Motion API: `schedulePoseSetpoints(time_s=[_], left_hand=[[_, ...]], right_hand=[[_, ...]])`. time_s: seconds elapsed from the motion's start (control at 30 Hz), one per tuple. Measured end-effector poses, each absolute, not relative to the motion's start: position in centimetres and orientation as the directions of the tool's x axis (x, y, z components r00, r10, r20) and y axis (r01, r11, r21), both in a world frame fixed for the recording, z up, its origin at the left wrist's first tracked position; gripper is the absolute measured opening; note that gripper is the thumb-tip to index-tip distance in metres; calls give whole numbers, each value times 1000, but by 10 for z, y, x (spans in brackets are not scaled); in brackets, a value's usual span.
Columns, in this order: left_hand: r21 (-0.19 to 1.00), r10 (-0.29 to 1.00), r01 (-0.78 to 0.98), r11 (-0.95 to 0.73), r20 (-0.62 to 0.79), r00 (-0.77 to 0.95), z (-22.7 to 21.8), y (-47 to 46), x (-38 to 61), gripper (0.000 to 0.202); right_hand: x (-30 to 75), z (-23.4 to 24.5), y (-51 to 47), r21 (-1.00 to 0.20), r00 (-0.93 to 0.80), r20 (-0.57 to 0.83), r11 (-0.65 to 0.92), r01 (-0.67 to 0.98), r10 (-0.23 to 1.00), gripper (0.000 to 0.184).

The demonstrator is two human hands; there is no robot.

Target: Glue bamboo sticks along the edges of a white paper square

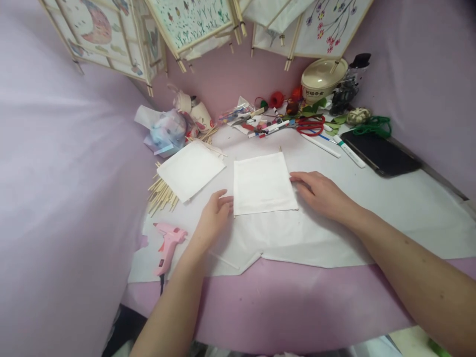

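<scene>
L hand (213,215) & R hand (320,194) at opp. edges of white panel (265,183) (can't tell if gripping). Pink glue gun (169,249) lies nr L hand.

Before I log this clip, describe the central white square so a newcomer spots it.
On the white table cover, find the white sheets by the loose sticks. The white square lies to their right; stick ends poking past its corners set it apart.
</scene>
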State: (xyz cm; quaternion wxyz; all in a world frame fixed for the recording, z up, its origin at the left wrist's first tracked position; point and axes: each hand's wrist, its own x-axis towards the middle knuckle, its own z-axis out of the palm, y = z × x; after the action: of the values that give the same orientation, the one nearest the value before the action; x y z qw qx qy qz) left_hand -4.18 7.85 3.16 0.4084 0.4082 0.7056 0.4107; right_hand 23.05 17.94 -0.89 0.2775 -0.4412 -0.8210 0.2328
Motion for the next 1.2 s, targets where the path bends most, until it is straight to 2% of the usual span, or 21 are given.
schedulePoseSetpoints(time_s=[0.17, 0.3, 0.4, 0.47, 0.53, 0.6, 0.67, 0.8, 0.97, 1.2], left_hand=[[920, 853, 2, 393, -364, -374, 42, 80, -37, 43], [893, 842, -37, 449, -436, -317, 41, 82, -38, 52], [876, 842, -10, 483, -467, -270, 37, 83, -40, 49], [871, 844, -17, 491, -481, -236, 35, 83, -41, 41], [865, 842, -46, 500, -498, -208, 35, 84, -41, 34], [860, 836, -71, 506, -509, -203, 35, 84, -39, 28], [867, 842, -75, 493, -497, -211, 34, 85, -37, 27], [888, 860, -85, 452, -459, -224, 30, 87, -37, 20], [863, 838, -192, 467, -501, -215, 28, 87, -46, 15], [863, 841, -207, 461, -500, -209, 27, 85, -47, 12]], right_hand=[[229, -11, 179, -678, -434, 207, 449, 582, 877, 38], [232, -10, 179, -702, -442, 162, 418, 577, 882, 38], [230, 5, 166, -644, -373, 321, 489, 589, 871, 36], [224, 20, 147, -591, -363, 482, 602, 538, 797, 34], [215, 30, 124, -574, -467, 550, 720, 391, 692, 32], [204, 31, 102, -551, -643, 506, 789, 271, 575, 30], [193, 23, 85, -524, -745, 436, 815, 245, 504, 28], [179, -2, 70, -438, -783, 379, 841, 317, 493, 35], [179, -12, 67, -336, -770, 364, 845, 415, 523, 44], [182, -7, 76, -260, -670, 464, 812, 522, 579, 45]])
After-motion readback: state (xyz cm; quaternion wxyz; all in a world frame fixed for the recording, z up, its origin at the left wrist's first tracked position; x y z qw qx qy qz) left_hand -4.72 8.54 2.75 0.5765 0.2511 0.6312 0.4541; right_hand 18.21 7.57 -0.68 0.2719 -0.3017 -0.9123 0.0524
